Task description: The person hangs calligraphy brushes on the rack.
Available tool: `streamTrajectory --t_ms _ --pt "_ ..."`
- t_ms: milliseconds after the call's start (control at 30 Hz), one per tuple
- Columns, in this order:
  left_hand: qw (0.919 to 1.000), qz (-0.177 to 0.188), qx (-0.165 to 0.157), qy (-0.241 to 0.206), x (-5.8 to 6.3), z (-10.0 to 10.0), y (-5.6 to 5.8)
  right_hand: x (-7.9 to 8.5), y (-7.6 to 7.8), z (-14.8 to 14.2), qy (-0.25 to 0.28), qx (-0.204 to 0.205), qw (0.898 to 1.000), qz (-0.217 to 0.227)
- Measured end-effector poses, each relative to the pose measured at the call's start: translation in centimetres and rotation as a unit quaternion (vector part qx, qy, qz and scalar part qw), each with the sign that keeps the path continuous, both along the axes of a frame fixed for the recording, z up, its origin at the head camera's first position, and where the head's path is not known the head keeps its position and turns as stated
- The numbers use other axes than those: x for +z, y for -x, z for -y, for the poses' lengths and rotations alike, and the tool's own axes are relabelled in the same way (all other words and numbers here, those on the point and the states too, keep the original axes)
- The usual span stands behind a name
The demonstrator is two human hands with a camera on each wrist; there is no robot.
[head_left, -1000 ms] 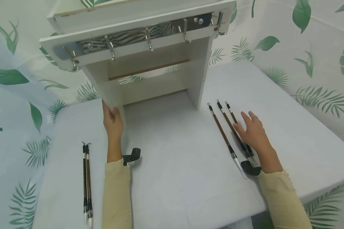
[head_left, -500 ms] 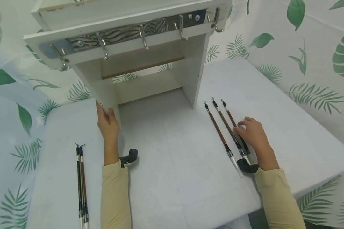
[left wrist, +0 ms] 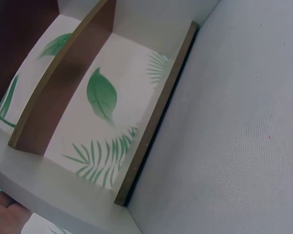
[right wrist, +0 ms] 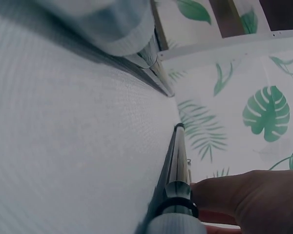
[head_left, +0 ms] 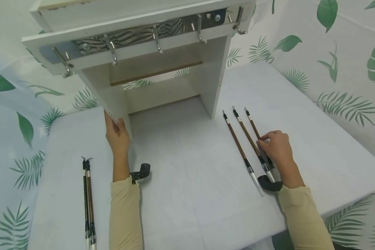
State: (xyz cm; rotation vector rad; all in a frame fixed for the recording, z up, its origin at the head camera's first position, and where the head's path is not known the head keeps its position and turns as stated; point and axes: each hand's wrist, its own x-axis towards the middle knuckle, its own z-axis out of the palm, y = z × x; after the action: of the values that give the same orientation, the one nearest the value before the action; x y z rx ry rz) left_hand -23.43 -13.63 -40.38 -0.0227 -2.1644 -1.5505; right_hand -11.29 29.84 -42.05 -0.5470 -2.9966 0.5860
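My left hand (head_left: 117, 137) grips the lower front edge of the left side panel of a white wooden hook rack (head_left: 210, 80). In the left wrist view, the thumb and fingers (left wrist: 7, 217) show on either side of that panel. To the right, three calligraphy brushes lie on the cloth, white tips toward me. My right hand (head_left: 278, 147) pinches the rightmost brush (head_left: 252, 124) around its middle; in the right wrist view its fingers (right wrist: 224, 195) meet the shaft. Beside it lie the middle brush (head_left: 246, 132) and the left one (head_left: 235, 140).
Two more brushes (head_left: 88, 194) lie side by side at the table's left. A metal strip with several hooks (head_left: 156, 38) runs along the rack's upper front, overhanging the white-clothed table (head_left: 181, 194). Leaf-printed cloth (head_left: 347, 62) hangs behind. Each wrist wears a black camera mount (head_left: 140, 172).
My right hand has lowered and its spread fingers have closed onto the rightmost brush. The left hand keeps its grip on the rack. The head view has shifted slightly.
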Motion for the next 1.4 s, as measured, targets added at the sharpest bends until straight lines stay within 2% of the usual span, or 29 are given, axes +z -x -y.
streamTrajectory --t_ms 367,700,933,1400 --pt "0.9997 -0.001 -0.017 -0.019 0.01 0.1 0.07 -0.18 0.04 0.04 0.0 -0.022 1.0 0.016" --pt "0.9998 0.001 -0.016 -0.011 -0.27 0.16 0.3 -0.33 0.04 0.11 -0.002 -0.038 0.999 -0.008" --pt "0.9997 -0.008 -0.019 -0.014 -0.2 0.17 0.4 -0.3 0.17 -0.08 -0.002 -0.037 0.999 0.009" --pt "0.9997 0.0 -0.015 -0.017 0.0 0.03 0.29 0.04 0.36 -0.1 0.01 -0.059 0.998 -0.001"
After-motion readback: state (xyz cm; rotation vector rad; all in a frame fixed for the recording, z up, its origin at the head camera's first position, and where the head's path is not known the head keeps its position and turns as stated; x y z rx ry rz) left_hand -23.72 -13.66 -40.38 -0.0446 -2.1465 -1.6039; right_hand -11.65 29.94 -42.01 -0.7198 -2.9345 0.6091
